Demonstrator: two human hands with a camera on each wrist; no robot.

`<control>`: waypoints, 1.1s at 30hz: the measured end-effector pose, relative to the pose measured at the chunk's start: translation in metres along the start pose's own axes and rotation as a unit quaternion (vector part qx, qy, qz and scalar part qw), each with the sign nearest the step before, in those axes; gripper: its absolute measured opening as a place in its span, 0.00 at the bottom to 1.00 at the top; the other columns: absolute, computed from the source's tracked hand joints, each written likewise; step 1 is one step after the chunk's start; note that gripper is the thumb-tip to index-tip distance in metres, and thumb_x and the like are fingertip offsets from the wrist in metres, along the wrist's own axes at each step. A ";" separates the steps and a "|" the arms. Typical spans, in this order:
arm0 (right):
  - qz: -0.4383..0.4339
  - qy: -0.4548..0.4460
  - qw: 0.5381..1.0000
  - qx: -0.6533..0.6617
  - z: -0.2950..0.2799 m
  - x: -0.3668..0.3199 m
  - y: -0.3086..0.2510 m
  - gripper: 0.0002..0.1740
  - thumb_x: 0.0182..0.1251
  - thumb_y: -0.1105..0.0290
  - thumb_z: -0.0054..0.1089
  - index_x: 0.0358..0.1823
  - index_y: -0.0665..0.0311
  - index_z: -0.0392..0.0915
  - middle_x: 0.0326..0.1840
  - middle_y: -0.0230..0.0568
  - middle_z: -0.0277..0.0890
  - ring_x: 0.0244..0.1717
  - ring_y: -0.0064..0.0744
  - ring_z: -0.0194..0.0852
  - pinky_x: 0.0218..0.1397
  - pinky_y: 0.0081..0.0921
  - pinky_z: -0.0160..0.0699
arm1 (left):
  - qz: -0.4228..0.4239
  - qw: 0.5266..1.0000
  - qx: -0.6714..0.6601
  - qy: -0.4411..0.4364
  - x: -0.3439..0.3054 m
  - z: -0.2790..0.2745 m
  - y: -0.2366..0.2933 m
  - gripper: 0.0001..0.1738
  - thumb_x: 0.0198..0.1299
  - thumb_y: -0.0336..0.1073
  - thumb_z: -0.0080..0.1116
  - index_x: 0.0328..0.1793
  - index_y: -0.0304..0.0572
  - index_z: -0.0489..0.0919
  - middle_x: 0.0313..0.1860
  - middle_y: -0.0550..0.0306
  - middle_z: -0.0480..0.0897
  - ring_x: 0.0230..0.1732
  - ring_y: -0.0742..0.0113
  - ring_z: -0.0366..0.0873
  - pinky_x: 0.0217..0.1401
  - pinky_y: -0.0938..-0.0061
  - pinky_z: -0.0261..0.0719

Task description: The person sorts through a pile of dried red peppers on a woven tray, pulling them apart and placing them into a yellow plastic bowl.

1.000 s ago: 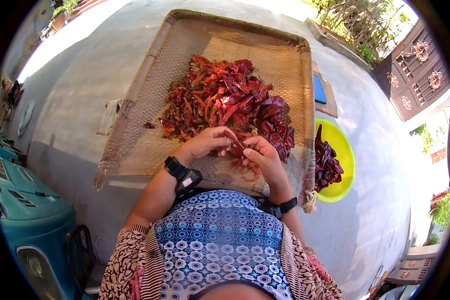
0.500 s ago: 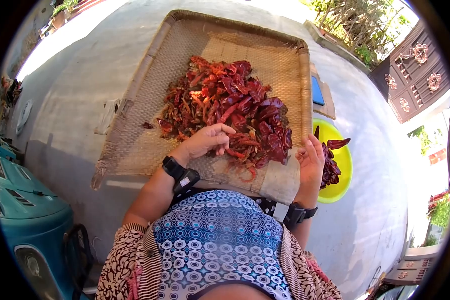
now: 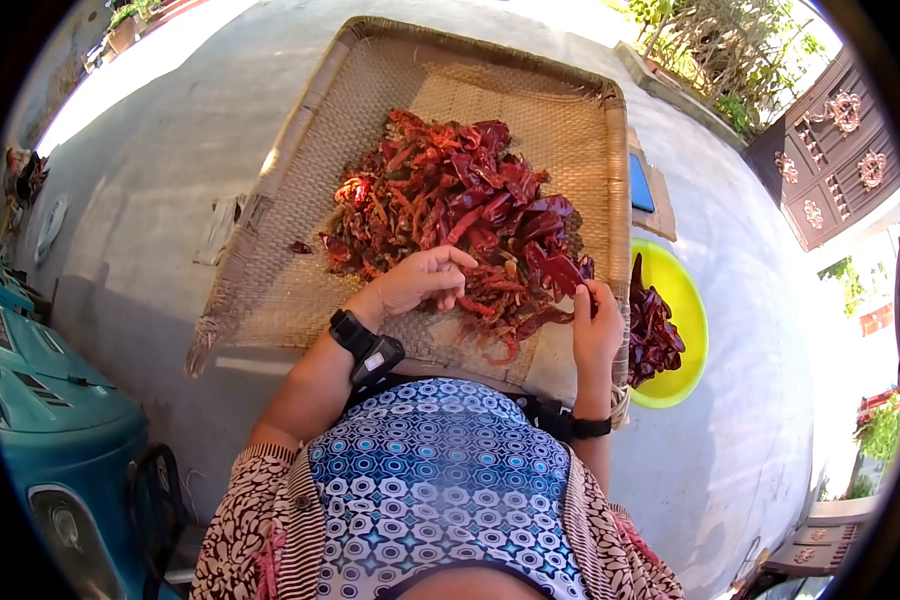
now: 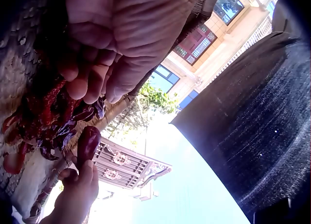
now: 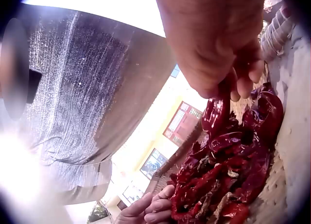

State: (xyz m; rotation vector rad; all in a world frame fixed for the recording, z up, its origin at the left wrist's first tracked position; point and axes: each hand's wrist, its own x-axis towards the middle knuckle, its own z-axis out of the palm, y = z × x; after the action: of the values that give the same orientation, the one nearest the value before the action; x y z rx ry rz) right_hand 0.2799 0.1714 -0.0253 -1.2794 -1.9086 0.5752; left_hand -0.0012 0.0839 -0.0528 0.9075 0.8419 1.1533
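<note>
A person's right hand [image 3: 597,325] grips one end of a glossy, dark-red, elongated dried pepper [image 4: 88,142], pinched between thumb and fingers; the rest of the pepper projects beyond the fingertips. The left hand [image 3: 418,284] hangs above the near part of the pile with its fingers loosely bent and, as far as an onlooker can see, holds nothing; whether its fingertips brush the peppers beneath cannot be told. The governing relation, it would seem, is that between the pepper's long axis and the left hand: the pepper lies to the right of the left fingertips, its axis running from the right hand's pinch outward, away from the body and slanting leftward, so that its free end points over the pile. The right hand is clearly the nearer, being in contact; the left stands apart, with a gap between. Ahead of both hands lies a heap of wrinkled red and dark-red dried peppers [image 3: 420,200], spread on a rectangular, tan, woven tray with a bound rim [image 3: 550,105]. Just to the right of the right hand, outside the tray, sits a round, bright yellow-green basin [image 3: 692,355] containing further smooth, dark-red peppers [image 3: 652,338].
</note>
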 end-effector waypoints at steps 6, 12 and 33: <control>-0.020 -0.166 0.973 0.157 0.020 -0.010 -0.042 0.10 0.70 0.67 0.60 0.45 0.66 0.79 0.27 0.33 0.77 0.28 0.18 0.72 0.33 0.21 0.72 | 0.026 0.999 0.032 -0.012 0.000 0.002 -0.003 0.19 0.67 0.34 0.59 0.62 0.38 0.72 0.35 0.62 0.79 0.32 0.75 0.77 0.36 0.80 0.76; 0.019 -0.305 0.908 0.287 0.035 -0.010 -0.040 0.09 0.73 0.68 0.57 0.46 0.66 0.78 0.29 0.28 0.77 0.26 0.14 0.70 0.29 0.16 0.70 | -0.017 0.999 -0.018 -0.031 -0.001 -0.005 -0.006 0.14 0.66 0.36 0.60 0.55 0.41 0.76 0.35 0.65 0.79 0.32 0.78 0.76 0.36 0.82 0.74; 0.048 -0.135 0.989 0.040 0.000 0.006 0.065 0.16 0.60 0.70 0.64 0.49 0.67 0.78 0.42 0.42 0.79 0.37 0.34 0.78 0.43 0.31 0.76 | -0.010 1.000 -0.012 -0.005 0.000 0.000 -0.001 0.17 0.69 0.36 0.58 0.60 0.38 0.75 0.36 0.60 0.80 0.32 0.76 0.78 0.35 0.82 0.77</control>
State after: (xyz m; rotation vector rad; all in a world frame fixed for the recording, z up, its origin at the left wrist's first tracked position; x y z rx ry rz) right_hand 0.3158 0.2028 -0.0694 -1.2996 -2.0271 0.9050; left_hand -0.0012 0.0835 -0.0538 0.8824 0.8257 1.1396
